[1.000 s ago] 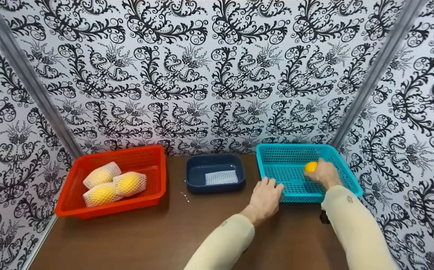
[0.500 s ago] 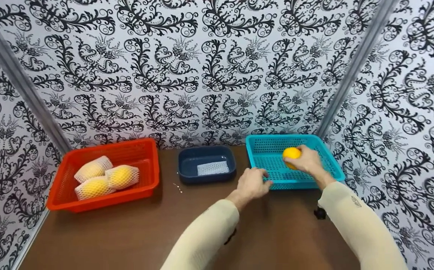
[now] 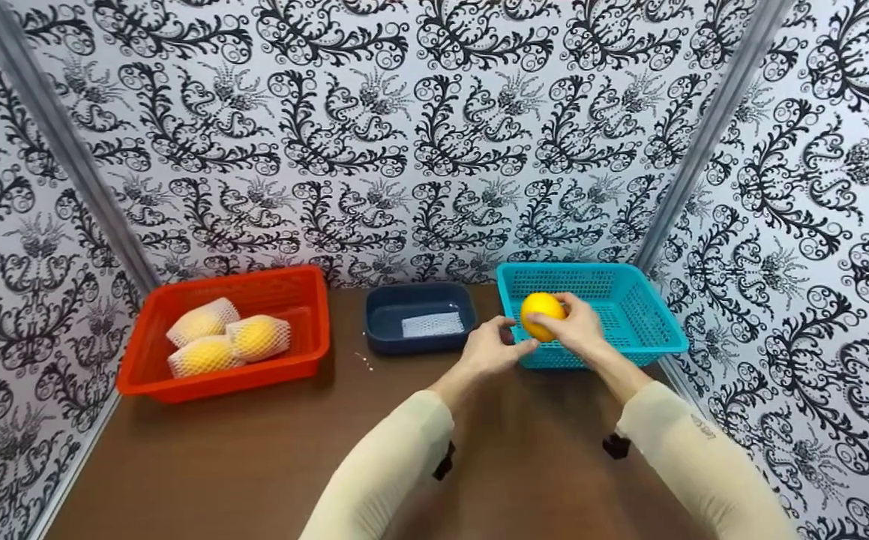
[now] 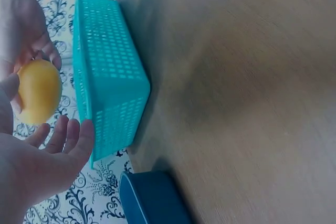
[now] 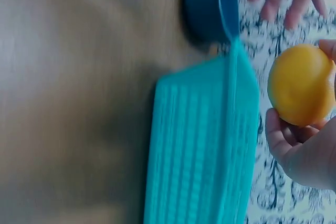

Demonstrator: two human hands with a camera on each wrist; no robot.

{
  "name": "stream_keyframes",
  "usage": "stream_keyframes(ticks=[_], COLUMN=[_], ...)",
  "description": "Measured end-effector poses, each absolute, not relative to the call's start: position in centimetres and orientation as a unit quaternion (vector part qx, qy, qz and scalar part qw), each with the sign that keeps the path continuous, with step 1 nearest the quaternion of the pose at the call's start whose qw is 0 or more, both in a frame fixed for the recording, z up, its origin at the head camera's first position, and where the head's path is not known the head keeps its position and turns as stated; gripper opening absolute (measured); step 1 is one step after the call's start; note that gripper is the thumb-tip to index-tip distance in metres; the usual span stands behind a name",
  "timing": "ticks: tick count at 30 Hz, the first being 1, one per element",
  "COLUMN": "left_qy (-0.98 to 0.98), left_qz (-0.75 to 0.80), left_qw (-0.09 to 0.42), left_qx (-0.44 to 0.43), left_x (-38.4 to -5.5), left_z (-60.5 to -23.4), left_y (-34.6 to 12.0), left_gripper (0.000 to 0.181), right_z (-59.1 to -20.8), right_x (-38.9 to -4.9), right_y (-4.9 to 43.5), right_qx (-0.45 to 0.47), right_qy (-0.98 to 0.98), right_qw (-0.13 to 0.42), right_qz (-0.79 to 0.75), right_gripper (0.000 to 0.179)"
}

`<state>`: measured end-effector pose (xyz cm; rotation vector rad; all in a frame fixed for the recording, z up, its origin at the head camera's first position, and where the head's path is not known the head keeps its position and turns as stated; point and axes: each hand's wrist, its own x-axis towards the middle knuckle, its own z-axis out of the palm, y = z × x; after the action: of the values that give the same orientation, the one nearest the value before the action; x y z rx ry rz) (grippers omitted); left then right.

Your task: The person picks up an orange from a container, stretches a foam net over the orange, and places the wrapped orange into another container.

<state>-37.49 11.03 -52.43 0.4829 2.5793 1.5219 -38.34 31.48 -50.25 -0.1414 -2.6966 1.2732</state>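
Note:
My right hand (image 3: 578,327) holds a round orange (image 3: 542,316) above the near left corner of the turquoise basket (image 3: 633,322). In the right wrist view, its thumb and fingers curl round the orange (image 5: 300,84). Just left of the fruit is my left hand (image 3: 491,348), its fingers spread and slightly bent. A gap shows between the left hand (image 4: 47,163) and the orange (image 4: 39,92) in the left wrist view. A white foam net sleeve (image 3: 433,325) lies flat in the dark blue tray (image 3: 385,345), to the left of both hands.
On the left, a red basket (image 3: 307,367) contains three yellow fruits (image 3: 205,355) in white foam nets. Small pale scraps (image 3: 364,361) lie on the brown table (image 3: 254,457). Patterned walls (image 3: 374,150) close in the back and sides.
My right hand has lifted the orange out of the turquoise basket and carried it left. My left hand has left the basket's rim and turned toward the fruit, fingers opening.

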Motion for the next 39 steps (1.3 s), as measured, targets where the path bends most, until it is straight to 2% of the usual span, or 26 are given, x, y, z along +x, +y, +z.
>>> stream_keyframes(ticks=[6, 14, 22, 30, 33, 34, 39], left_qy=[0.811, 0.787, 0.786, 0.805, 0.821, 0.831, 0.853], left_qz=[0.569, 0.601, 0.591, 0.527, 0.507, 0.501, 0.473], left_qw=[0.021, -0.013, -0.040, -0.131, -0.119, -0.100, -0.063], left_qx=[0.137, 0.137, 0.175, 0.239, 0.232, 0.219, 0.211], left_x=[-35.9, -34.6, -33.9, -34.6, -34.8, -33.9, -33.5], left_z=[-53.1, -55.5, -57.5, -61.5, -62.2, -61.2, -62.0], left_y=[8.9, 5.0, 1.1, -1.8, -2.4, -2.6, -3.2], left_gripper=[0.061, 0.059, 0.073, 0.073, 0.076, 0.074, 0.076], right_z=[-51.8, -55.0, -58.1, -60.7, -61.5, -61.8, -63.0], right_x=[-37.3, -35.3, -34.7, -34.6, -34.4, -34.4, -34.0], right_y=[27.7, 23.5, 20.7, 19.3, 19.1, 19.0, 18.6], right_qx=[-0.026, 0.053, 0.139, 0.198, 0.222, 0.227, 0.232], right_qy=[-0.859, -0.811, -0.784, -0.781, -0.777, -0.775, -0.771], right_qw=[0.095, 0.081, 0.052, 0.016, 0.002, -0.003, -0.020], right_qz=[0.502, 0.578, 0.603, 0.592, 0.589, 0.590, 0.592], right_gripper=[0.061, 0.051, 0.067, 0.075, 0.077, 0.076, 0.076])
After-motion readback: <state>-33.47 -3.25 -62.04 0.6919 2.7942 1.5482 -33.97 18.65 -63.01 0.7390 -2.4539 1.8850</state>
